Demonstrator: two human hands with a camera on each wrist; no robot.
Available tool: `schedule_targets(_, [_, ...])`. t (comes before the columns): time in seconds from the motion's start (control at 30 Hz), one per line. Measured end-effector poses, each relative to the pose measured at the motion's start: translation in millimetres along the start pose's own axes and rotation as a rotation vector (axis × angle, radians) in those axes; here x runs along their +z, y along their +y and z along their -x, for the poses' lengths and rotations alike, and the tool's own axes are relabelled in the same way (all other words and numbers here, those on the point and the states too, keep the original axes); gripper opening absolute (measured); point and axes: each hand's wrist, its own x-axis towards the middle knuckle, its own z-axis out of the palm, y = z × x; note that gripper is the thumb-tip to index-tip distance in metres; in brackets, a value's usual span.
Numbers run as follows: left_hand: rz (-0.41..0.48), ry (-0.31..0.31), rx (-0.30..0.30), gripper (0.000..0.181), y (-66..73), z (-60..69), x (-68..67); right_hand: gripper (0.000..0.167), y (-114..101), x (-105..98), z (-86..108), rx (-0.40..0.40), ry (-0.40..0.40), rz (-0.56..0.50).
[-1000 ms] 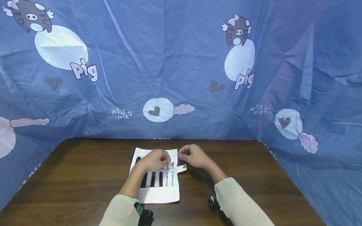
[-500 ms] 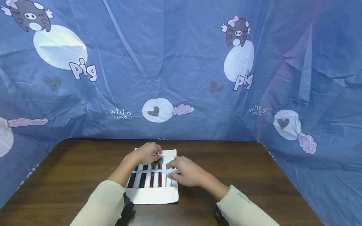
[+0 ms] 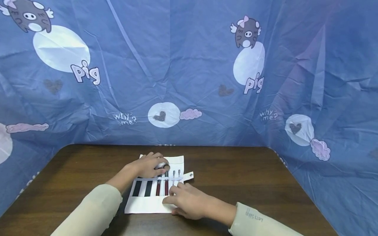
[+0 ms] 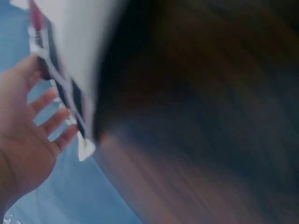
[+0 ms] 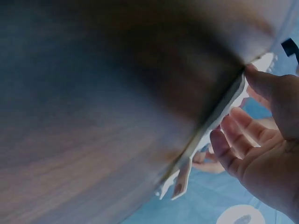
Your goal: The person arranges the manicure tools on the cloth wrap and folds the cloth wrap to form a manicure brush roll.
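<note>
A white fabric brush roll (image 3: 138, 207) lies unrolled on the table. Under its elastic band (image 3: 144, 179) sit makeup brushes: black-handled ones (image 3: 137, 188) on the left, red-handled ones (image 3: 166, 188) in the middle and slim ones (image 3: 174, 173) on the right. My left hand (image 3: 146, 167) is over the upper left part, covering some brush heads; its fingers look spread in the left wrist view. At the lower right corner, my right hand (image 3: 190, 200) rests over the bottom flap, the thumb at its near edge and the other fingers extended in the right wrist view.
The roll's snap strap (image 3: 189, 176) sticks out to the right. Dark brown wood makes up the table (image 3: 251, 183). Behind the table hangs a blue cloth (image 3: 189, 65) printed with pigs.
My left hand has moved left across the brush heads. The right hand went from the roll's upper right side down to its lower right corner. The roll's lower left has spread leftward.
</note>
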Motion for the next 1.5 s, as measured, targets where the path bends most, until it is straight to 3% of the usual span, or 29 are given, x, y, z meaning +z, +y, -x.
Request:
schedule_targets(0.17, [-0.021,0.033,0.043,0.037,-3.0,4.2,4.6,0.032,-2,4,2.5,0.003,0.013,-0.007])
schedule_targets(0.47, [-0.013,-0.007,-0.031,0.046,-11.0,11.3,4.8,0.035,15,6,9.2,0.011,-0.048,-0.126])
schedule_targets(0.63, [-0.001,-0.005,-0.055,0.049,-9.5,21.7,3.6,0.035,32,9,19.9,0.003,-0.064,-0.213])
schedule_targets(0.77, [-0.005,0.017,-0.045,0.054,-5.0,33.1,4.8,0.037,45,8,28.9,0.005,-0.067,-0.214])
schedule_targets(1.07, [-0.014,0.068,0.053,0.051,-2.6,59.5,6.9,0.038,62,9,39.2,0.111,-0.073,-0.181])
schedule_targets(1.23, [-0.039,0.066,0.122,0.043,-10.1,64.1,3.3,0.023,49,8,33.5,0.133,-0.054,-0.088])
schedule_targets(1.33, [-0.023,0.079,0.179,0.035,-15.8,67.1,2.0,0.024,36,6,29.5,0.147,-0.054,-0.043])
schedule_targets(1.5, [0.039,0.085,0.2,0.031,-18.2,70.9,2.8,0.036,16,3,24.8,0.178,-0.045,-0.113])
